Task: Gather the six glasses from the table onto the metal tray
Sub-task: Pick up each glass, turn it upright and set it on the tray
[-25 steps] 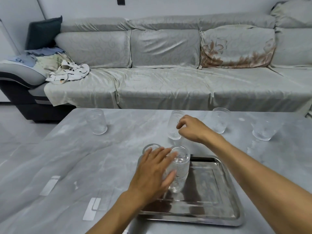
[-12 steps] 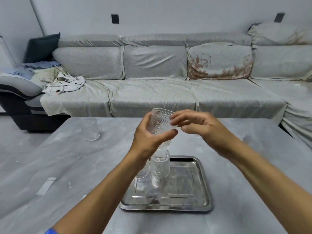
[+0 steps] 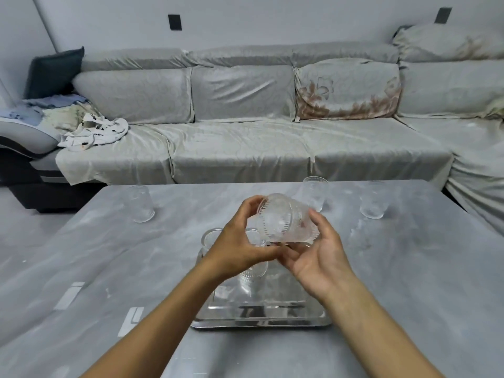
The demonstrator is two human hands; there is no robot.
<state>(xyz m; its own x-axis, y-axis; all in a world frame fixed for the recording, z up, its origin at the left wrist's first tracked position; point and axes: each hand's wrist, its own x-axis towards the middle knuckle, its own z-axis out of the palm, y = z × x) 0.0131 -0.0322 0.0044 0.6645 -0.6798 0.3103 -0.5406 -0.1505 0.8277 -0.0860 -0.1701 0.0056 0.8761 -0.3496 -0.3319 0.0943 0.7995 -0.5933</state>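
Observation:
A clear ribbed glass (image 3: 286, 219) is tipped on its side in the air above the metal tray (image 3: 261, 320). My left hand (image 3: 240, 241) grips its rim end and my right hand (image 3: 319, 255) cups it from below. Two glasses stand on the tray, one (image 3: 252, 276) partly behind my left hand and one (image 3: 208, 238) at the tray's far left. On the table stand three more glasses: one at the far left (image 3: 139, 203), one behind my hands (image 3: 315, 192), one at the far right (image 3: 373, 199).
The grey marble-look table (image 3: 95, 255) carries white tape marks (image 3: 131, 320) near its left front. A covered grey sofa (image 3: 245, 143) runs behind the table, with a heap of clothes (image 3: 92, 130) at its left end.
The glass held upright in both hands half a second ago is now tipped sideways. My right hand has turned palm-up under it. The view has shifted, so the far glasses show again.

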